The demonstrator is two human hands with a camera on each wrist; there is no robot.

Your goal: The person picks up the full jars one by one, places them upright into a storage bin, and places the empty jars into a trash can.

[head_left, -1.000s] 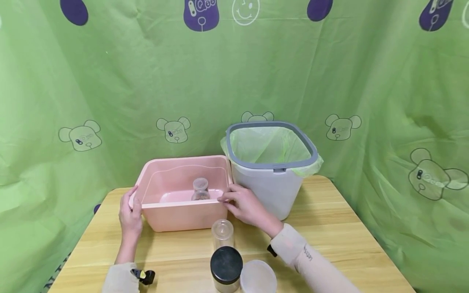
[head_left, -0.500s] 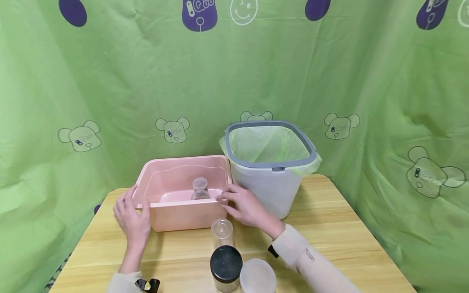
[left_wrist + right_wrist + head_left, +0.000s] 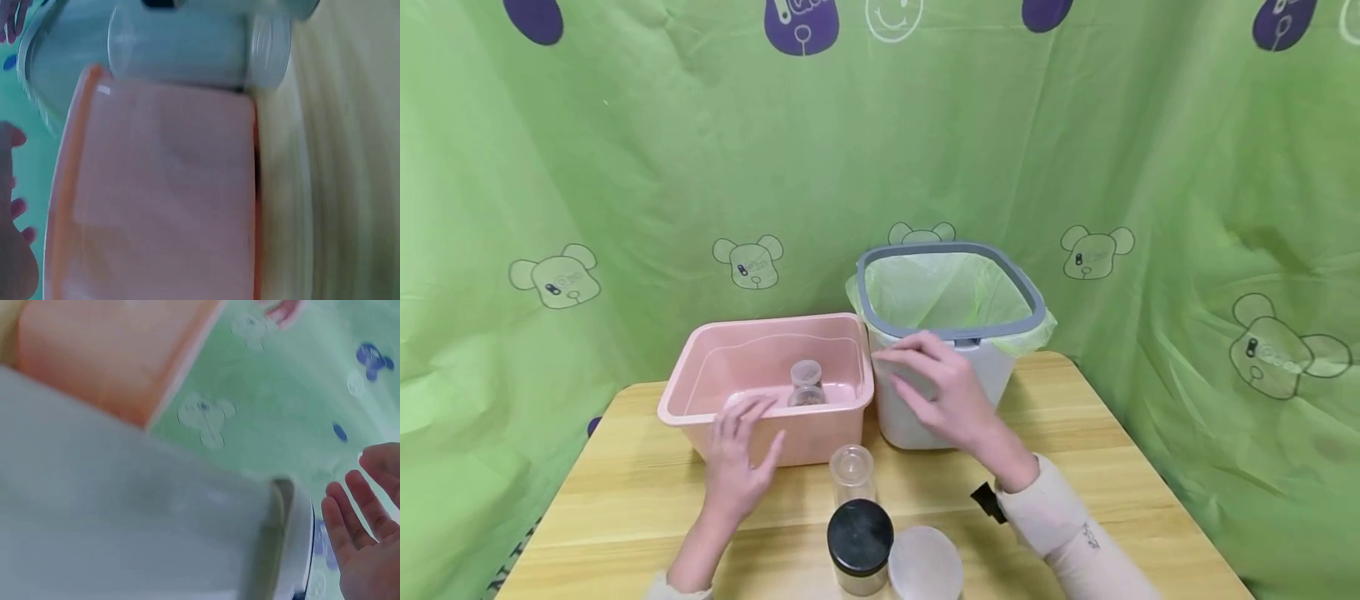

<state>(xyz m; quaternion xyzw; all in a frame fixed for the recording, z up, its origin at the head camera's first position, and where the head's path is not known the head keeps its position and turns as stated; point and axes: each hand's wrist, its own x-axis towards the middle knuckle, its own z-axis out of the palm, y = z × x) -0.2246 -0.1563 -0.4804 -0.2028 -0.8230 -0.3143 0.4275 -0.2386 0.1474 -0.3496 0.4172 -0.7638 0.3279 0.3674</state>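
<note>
A pink plastic basin (image 3: 831,433) stands at the back left of the table. Inside it sit two small clear containers (image 3: 806,373). My left hand (image 3: 733,471) is raised in front of the basin's near wall, fingers spread and holding nothing; whether a fingertip touches the rim is unclear. To the right, a light grey trash bin (image 3: 906,425) with a darker grey rim stands against or very near the basin. My right hand (image 3: 951,396) hovers before the bin's front, loosely bent fingers around no object. In the right wrist view, the same right hand (image 3: 369,544) shows spread fingers.
A pale green bag (image 3: 940,292) lines the bin. Toward the table's front stand a clear jar (image 3: 852,471), a black-lidded jar (image 3: 861,537) and a round container with a whitish lid (image 3: 927,565). Green printed cloth (image 3: 820,150) hangs behind the table (image 3: 1097,500).
My left hand has let go of the basin's left corner and moved right. My right hand has left the basin's right corner, moving up and right to the bin.
</note>
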